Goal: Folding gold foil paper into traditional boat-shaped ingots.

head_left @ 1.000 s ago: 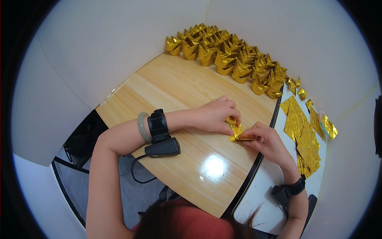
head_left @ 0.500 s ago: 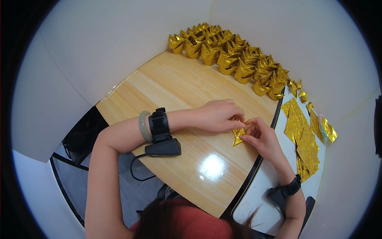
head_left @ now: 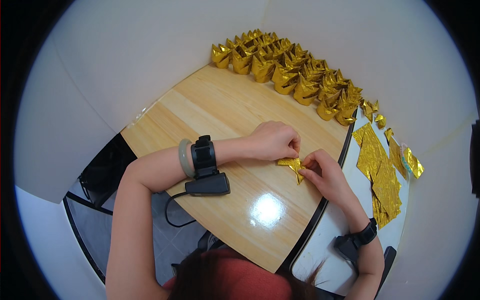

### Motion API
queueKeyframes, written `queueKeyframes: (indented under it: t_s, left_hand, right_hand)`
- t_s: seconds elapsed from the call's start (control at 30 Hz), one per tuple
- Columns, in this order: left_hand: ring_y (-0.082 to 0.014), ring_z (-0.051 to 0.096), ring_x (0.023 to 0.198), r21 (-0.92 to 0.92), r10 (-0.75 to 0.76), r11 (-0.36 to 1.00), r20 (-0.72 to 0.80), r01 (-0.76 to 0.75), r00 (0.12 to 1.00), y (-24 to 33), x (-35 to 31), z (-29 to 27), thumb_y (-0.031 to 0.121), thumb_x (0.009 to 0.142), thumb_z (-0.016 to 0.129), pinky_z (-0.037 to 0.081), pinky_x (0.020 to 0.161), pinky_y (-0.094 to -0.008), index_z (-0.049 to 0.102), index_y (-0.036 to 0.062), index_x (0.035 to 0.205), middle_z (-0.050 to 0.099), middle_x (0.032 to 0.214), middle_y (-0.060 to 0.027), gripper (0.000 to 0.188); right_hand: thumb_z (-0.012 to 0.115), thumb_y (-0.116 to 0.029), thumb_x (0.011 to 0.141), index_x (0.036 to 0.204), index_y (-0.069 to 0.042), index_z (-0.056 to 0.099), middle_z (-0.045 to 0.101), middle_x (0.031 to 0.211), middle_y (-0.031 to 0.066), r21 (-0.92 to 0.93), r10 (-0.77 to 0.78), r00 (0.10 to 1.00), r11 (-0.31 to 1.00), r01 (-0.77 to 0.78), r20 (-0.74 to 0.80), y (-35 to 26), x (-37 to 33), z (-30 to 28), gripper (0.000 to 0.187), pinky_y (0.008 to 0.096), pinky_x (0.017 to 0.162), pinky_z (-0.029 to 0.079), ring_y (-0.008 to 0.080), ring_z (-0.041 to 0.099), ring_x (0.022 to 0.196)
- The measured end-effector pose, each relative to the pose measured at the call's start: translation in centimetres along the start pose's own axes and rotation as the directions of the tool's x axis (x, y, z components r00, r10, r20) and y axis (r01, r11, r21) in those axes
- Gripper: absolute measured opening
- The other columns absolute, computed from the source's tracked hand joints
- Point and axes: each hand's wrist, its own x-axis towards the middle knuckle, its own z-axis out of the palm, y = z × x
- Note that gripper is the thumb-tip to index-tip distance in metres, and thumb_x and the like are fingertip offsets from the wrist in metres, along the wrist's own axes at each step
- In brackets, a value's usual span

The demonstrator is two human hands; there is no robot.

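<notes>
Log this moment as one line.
left hand: touching folded gold foil paper | right hand: pinching its side | beneath: light-brown wood-grain tabletop

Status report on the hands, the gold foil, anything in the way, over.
Left hand, right hand: both pinching small folded gold foil piece. Piece over pale wooden tabletop. No obstruction seen; crown-shaped gold foil pieces stand beyond.

Gold foil piece (head_left: pixel 292 163), light wood-grain table (head_left: pixel 220 110), pale-green bangle (head_left: pixel 183 159), red top (head_left: pixel 250 280)
</notes>
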Motion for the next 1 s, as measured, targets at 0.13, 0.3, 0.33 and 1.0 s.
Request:
queueKeyframes:
  t_s: [0.13,0.3,0.33,1.0]
  left_hand:
    - [-0.0242,0.066,0.075,0.007,0.052,0.999,-0.009,-0.051,0.999,-0.3,0.2,0.1,0.025,0.076,0.068,0.049,0.066,-0.0367,0.070,0.0091,0.081,0.068,0.077,-0.0080,0.017]
    - [-0.0240,0.065,0.078,-0.006,0.067,0.998,0.014,-0.067,0.998,-0.6,0.4,0.1,0.022,0.075,0.068,0.050,0.068,-0.0371,0.069,0.0097,0.080,0.068,0.078,-0.0069,0.014]
    - [-0.0241,0.065,0.079,-0.026,0.096,0.995,-0.009,-0.096,0.995,-0.7,0.2,0.2,0.021,0.075,0.067,0.049,0.069,-0.0367,0.069,0.0095,0.080,0.067,0.080,-0.0073,0.013]
    - [-0.0284,0.057,0.087,-0.026,0.307,0.952,0.060,-0.306,0.950,-0.6,-1.5,0.1,0.020,0.074,0.068,0.048,0.076,-0.0337,0.060,-0.0017,0.103,0.054,0.097,-0.0155,0.037]
  right_hand:
    - [0.069,-0.010,0.081,0.093,-0.002,0.053,0.055,0.088,0.0121,-0.097,-0.097,0.995,0.991,0.093,-0.032,1.0,0.1,0.5,0.021,0.0345,0.068,0.047,0.0265,0.057,0.077]
    - [0.071,-0.020,0.080,0.092,-0.004,0.053,0.055,0.087,0.0124,-0.272,-0.237,0.969,0.939,0.210,-0.072,0.4,-0.2,0.5,0.027,0.0369,0.068,0.046,0.0293,0.056,0.080]
    - [0.071,-0.020,0.080,0.092,-0.004,0.053,0.055,0.087,0.0124,-0.273,-0.240,0.967,0.939,0.211,-0.079,0.2,-0.3,0.5,0.027,0.0369,0.068,0.046,0.0293,0.056,0.080]
    - [0.069,-0.017,0.076,0.095,-0.010,0.064,0.064,0.083,0.0060,-0.455,-0.390,0.906,0.845,0.281,-0.166,-0.3,-0.7,-0.3,0.021,0.0339,0.064,0.050,0.0233,0.061,0.077]
